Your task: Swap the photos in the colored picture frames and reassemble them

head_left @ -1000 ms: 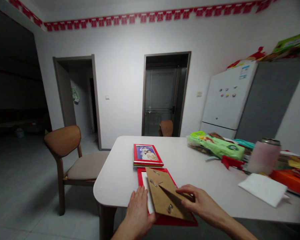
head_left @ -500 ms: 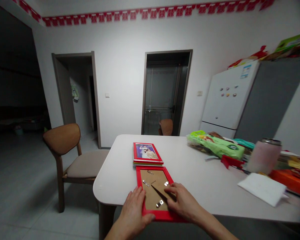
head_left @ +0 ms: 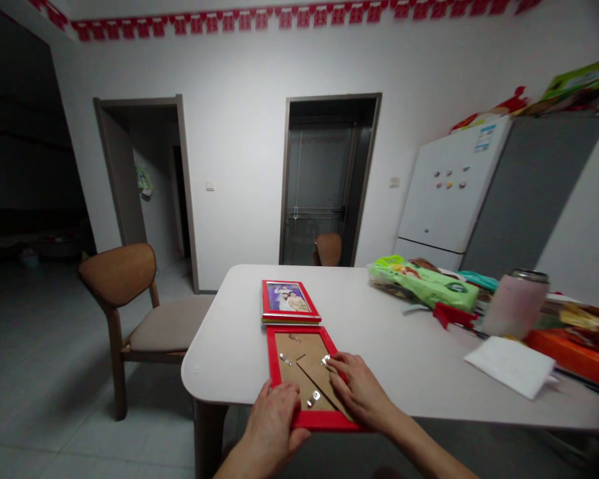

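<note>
A red picture frame (head_left: pixel 279 331) lies face down at the near edge of the white table (head_left: pixel 379 332), its brown backing board (head_left: pixel 299 372) seated inside it with small metal clips showing. My left hand (head_left: pixel 274 422) presses flat on the frame's near left corner. My right hand (head_left: pixel 362 392) rests on the board's right side, fingertips at a metal clip (head_left: pixel 325 360). Just beyond lies a stack of red frames (head_left: pixel 289 301), the top one showing a photo.
A wooden chair (head_left: pixel 130 299) stands left of the table. On the right of the table lie a green packet (head_left: pixel 422 283), a pink flask (head_left: pixel 514 305), a white cloth (head_left: pixel 509 366) and an orange box (head_left: pixel 574 349). A fridge (head_left: pixel 459 193) stands behind.
The backing board, tilted up over the frame a second ago, now lies flat inside it. My right hand has slid to the clip on the right.
</note>
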A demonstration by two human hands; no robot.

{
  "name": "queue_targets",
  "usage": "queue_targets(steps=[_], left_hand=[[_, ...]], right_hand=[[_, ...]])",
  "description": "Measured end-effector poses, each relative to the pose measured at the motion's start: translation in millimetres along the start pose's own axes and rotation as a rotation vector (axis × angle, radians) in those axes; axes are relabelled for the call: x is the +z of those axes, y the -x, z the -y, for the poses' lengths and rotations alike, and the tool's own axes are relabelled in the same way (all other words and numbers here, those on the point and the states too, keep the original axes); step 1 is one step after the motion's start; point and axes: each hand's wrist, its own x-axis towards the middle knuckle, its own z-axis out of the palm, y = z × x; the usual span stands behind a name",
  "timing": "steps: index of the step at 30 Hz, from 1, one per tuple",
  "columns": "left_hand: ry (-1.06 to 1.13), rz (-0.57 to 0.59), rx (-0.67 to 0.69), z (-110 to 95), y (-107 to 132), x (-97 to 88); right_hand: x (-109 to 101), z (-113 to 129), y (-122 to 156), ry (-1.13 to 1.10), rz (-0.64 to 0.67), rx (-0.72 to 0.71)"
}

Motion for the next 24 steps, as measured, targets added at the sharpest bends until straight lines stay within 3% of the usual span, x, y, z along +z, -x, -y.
queue_targets(steps=[5,12,15,21,24], left_hand=[[0.023,-0.031,-0.021,0.8,1.6,1.4],[0.037,-0.04,-0.019,1.0,0.3,0.1],[0.035,-0.042,-0.017,1.1,2.0,-2.1],[0.032,-0.032,-0.024,0.6,3.4,-2.9],[0.032,-0.02,-0.03,-0.7,2.7,-4.1]], right_hand=[[5.1,-4.1,-18.1,0.12,0.039,0.049],[0.2,-5.3,-12.3,0.07,0.098,-0.009],[-4.4,5.9,-0.9,0.113,0.087,-0.049],[-12.0,43.7,27.4,0.006,0.166,-0.292],[-13.2,49.7,30.7,-0.007,0.186,-0.313]])
